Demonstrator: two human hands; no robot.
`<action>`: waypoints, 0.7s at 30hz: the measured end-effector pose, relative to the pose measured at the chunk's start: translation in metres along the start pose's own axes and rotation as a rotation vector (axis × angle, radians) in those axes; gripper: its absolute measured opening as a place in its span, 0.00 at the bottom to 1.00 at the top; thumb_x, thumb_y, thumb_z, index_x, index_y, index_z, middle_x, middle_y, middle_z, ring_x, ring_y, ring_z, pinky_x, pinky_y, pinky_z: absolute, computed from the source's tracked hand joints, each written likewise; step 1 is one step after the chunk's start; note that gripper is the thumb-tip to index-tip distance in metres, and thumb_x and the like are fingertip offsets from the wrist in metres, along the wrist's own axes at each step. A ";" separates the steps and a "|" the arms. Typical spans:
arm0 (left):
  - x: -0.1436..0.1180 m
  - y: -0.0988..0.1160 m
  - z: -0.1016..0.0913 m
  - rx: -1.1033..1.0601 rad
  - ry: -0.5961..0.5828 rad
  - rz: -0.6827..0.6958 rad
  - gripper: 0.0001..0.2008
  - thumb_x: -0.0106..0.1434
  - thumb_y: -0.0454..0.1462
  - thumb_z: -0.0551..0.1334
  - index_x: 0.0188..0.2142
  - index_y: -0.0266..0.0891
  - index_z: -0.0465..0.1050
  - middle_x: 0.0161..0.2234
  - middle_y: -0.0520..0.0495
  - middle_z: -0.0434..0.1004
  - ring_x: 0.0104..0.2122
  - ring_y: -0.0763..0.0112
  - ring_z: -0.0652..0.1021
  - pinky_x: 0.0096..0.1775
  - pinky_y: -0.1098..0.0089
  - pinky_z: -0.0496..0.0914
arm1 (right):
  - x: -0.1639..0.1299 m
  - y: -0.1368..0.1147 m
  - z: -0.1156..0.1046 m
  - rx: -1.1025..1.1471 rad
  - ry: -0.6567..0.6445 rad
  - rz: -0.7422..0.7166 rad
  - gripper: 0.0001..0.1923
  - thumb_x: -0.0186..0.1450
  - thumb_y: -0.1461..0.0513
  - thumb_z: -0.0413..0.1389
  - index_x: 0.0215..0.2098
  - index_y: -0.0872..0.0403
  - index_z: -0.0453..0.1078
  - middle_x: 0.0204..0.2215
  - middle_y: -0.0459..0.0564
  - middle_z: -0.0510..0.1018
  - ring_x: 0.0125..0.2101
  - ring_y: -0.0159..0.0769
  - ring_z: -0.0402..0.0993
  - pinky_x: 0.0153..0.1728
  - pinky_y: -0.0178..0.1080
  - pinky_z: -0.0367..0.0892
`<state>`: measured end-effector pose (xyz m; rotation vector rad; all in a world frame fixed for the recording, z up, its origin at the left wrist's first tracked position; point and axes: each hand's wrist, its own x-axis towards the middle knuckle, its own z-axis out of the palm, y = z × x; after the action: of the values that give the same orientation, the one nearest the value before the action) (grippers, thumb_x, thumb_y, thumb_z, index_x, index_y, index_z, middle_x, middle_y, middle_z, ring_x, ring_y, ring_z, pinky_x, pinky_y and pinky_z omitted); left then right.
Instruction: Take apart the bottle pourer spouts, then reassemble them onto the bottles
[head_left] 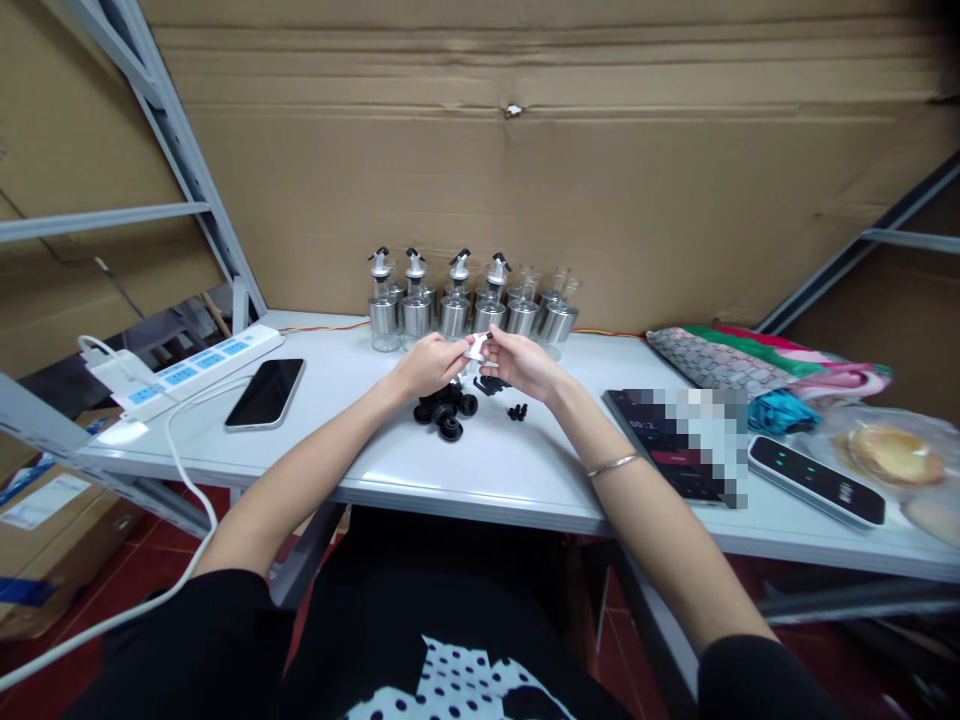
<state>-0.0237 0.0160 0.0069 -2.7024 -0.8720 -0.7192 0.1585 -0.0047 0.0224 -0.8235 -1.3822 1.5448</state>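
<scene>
My left hand (pixel 426 364) and my right hand (pixel 523 362) meet over the middle of the white table (pixel 525 470), both pinching a small white spout part (pixel 477 347) between the fingertips. Under the hands lies a pile of black rubber rings and caps (pixel 448 408), with a few small black pieces (pixel 516 411) beside it. Behind the hands stands a row of small glass-and-steel dispenser bottles (pixel 457 308); those on the left carry pourer tops, those on the right (pixel 555 312) show none.
A black phone (pixel 265 393) and a white power strip (pixel 187 368) with a cable lie at left. At right are a dark tablet (pixel 667 440), a black device (pixel 817 480), folded cloths (pixel 757 365) and bagged bread (pixel 892 455). Cardboard lines the back wall.
</scene>
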 end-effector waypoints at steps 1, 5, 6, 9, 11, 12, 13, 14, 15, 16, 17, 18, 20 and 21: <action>0.000 0.000 0.000 -0.003 -0.003 -0.002 0.12 0.67 0.36 0.46 0.35 0.37 0.67 0.30 0.48 0.76 0.27 0.72 0.73 0.39 0.70 0.62 | 0.000 0.000 0.000 0.001 -0.008 -0.001 0.21 0.59 0.46 0.55 0.28 0.56 0.71 0.21 0.43 0.66 0.25 0.28 0.64 0.30 0.33 0.64; 0.001 0.002 -0.001 -0.013 -0.005 0.003 0.12 0.67 0.36 0.46 0.34 0.38 0.66 0.28 0.49 0.75 0.26 0.72 0.73 0.39 0.70 0.62 | -0.001 0.000 -0.001 0.029 -0.034 0.000 0.19 0.58 0.47 0.57 0.28 0.55 0.71 0.21 0.42 0.63 0.25 0.26 0.62 0.29 0.32 0.64; 0.001 0.002 0.000 -0.016 -0.005 0.007 0.12 0.67 0.36 0.45 0.34 0.38 0.66 0.27 0.49 0.75 0.26 0.72 0.73 0.39 0.70 0.62 | -0.001 0.000 -0.001 0.024 -0.037 -0.002 0.19 0.58 0.47 0.57 0.28 0.55 0.71 0.21 0.42 0.62 0.25 0.26 0.62 0.29 0.33 0.64; 0.001 0.002 0.000 -0.023 -0.007 0.019 0.13 0.67 0.36 0.45 0.33 0.38 0.65 0.26 0.50 0.74 0.25 0.72 0.72 0.39 0.70 0.62 | -0.001 -0.001 0.000 -0.017 -0.030 -0.020 0.20 0.58 0.46 0.56 0.27 0.55 0.71 0.20 0.42 0.61 0.24 0.27 0.62 0.29 0.33 0.64; 0.001 0.002 0.000 -0.027 -0.003 0.022 0.13 0.67 0.37 0.45 0.33 0.39 0.65 0.25 0.50 0.73 0.25 0.72 0.72 0.39 0.70 0.62 | -0.001 -0.001 0.001 -0.031 -0.015 -0.029 0.20 0.57 0.46 0.57 0.27 0.55 0.70 0.20 0.41 0.61 0.24 0.28 0.62 0.29 0.34 0.64; 0.001 0.002 0.000 -0.029 0.001 0.022 0.13 0.67 0.37 0.45 0.33 0.39 0.65 0.25 0.50 0.73 0.25 0.72 0.72 0.39 0.70 0.62 | -0.001 -0.001 0.002 -0.030 -0.005 -0.033 0.20 0.57 0.46 0.57 0.26 0.55 0.70 0.20 0.41 0.61 0.24 0.28 0.62 0.29 0.34 0.64; 0.001 0.002 0.000 -0.031 0.007 0.020 0.13 0.67 0.37 0.45 0.33 0.39 0.65 0.26 0.50 0.73 0.25 0.72 0.73 0.39 0.70 0.62 | -0.001 0.000 0.003 -0.027 0.008 -0.039 0.20 0.56 0.46 0.57 0.26 0.55 0.70 0.20 0.42 0.62 0.25 0.28 0.62 0.29 0.33 0.64; 0.001 0.002 0.000 -0.031 0.014 0.016 0.13 0.67 0.37 0.45 0.33 0.38 0.65 0.26 0.50 0.74 0.26 0.72 0.73 0.39 0.70 0.63 | 0.000 0.000 0.003 -0.026 0.020 -0.046 0.20 0.55 0.46 0.58 0.26 0.55 0.71 0.20 0.42 0.63 0.25 0.28 0.62 0.29 0.33 0.63; 0.001 0.002 0.000 -0.029 0.017 0.010 0.13 0.67 0.37 0.45 0.34 0.38 0.66 0.26 0.49 0.74 0.26 0.72 0.73 0.39 0.70 0.63 | 0.000 0.001 0.004 -0.031 0.029 -0.059 0.20 0.54 0.46 0.59 0.26 0.55 0.71 0.21 0.42 0.64 0.26 0.28 0.63 0.29 0.33 0.63; 0.001 0.002 0.000 -0.026 0.016 0.003 0.13 0.67 0.37 0.45 0.34 0.38 0.66 0.27 0.49 0.74 0.26 0.71 0.73 0.39 0.70 0.63 | 0.001 0.003 0.004 -0.045 0.037 -0.074 0.19 0.53 0.47 0.60 0.27 0.55 0.71 0.22 0.43 0.66 0.26 0.27 0.63 0.29 0.32 0.63; 0.001 0.002 0.000 -0.022 0.009 -0.005 0.13 0.67 0.37 0.45 0.35 0.38 0.67 0.27 0.49 0.75 0.26 0.71 0.73 0.39 0.69 0.63 | 0.001 0.004 0.004 -0.068 0.045 -0.090 0.18 0.52 0.48 0.61 0.28 0.56 0.72 0.23 0.43 0.67 0.27 0.27 0.64 0.29 0.31 0.62; 0.001 0.001 -0.001 -0.019 -0.001 -0.013 0.13 0.67 0.36 0.45 0.35 0.38 0.67 0.27 0.49 0.75 0.26 0.71 0.73 0.39 0.69 0.63 | 0.002 0.005 0.004 -0.096 0.054 -0.104 0.18 0.52 0.49 0.62 0.29 0.55 0.72 0.24 0.43 0.68 0.27 0.27 0.64 0.29 0.31 0.62; 0.001 0.001 -0.001 -0.019 -0.024 -0.030 0.13 0.67 0.36 0.46 0.35 0.38 0.67 0.26 0.49 0.75 0.25 0.71 0.73 0.39 0.69 0.63 | 0.003 0.008 0.003 -0.146 0.081 -0.120 0.19 0.51 0.49 0.62 0.30 0.55 0.73 0.24 0.44 0.69 0.27 0.27 0.64 0.29 0.31 0.61; 0.001 0.001 -0.001 -0.023 -0.032 -0.041 0.12 0.67 0.36 0.47 0.35 0.38 0.68 0.26 0.50 0.75 0.25 0.71 0.74 0.38 0.70 0.63 | 0.004 0.009 0.003 -0.159 0.099 -0.122 0.19 0.50 0.48 0.62 0.30 0.55 0.73 0.24 0.44 0.69 0.27 0.27 0.64 0.28 0.31 0.61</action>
<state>-0.0228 0.0153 0.0078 -2.7310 -0.9345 -0.7004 0.1530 -0.0021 0.0143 -0.8828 -1.4689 1.2968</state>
